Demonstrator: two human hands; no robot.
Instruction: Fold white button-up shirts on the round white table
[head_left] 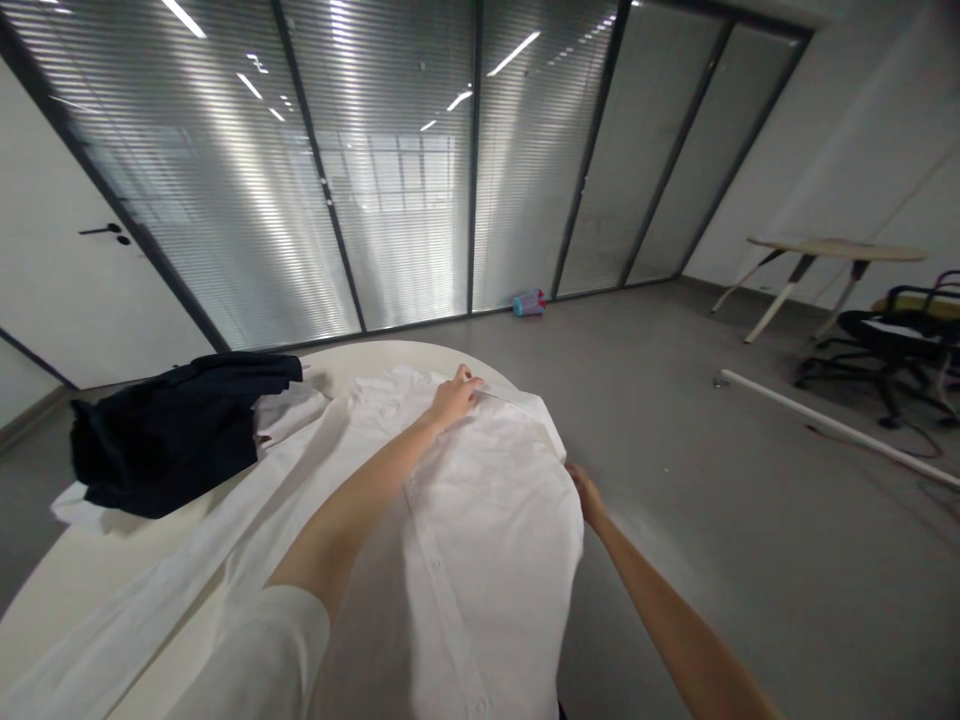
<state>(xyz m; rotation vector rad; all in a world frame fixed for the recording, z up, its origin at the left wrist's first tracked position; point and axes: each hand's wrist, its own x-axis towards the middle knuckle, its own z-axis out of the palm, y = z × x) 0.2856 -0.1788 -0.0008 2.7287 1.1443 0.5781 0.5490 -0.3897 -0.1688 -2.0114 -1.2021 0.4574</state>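
Now shirt (480, 520) under L hand (454, 395).

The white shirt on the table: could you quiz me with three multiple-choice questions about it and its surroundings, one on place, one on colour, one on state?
1. Where does the left hand rest?
A. on the shirt's far end, by the collar
B. on the floor
C. on the chair

2. What colour is the garment heaped left of the white shirt?
A. red
B. dark navy
C. yellow

3. How does the shirt lie?
A. rolled in a ball
B. hung on a hanger
C. spread out on the table

Answers: A, its fingers press the fabric there; B, the dark garment looks almost black; C, it lies flat, the right hand at its edge.
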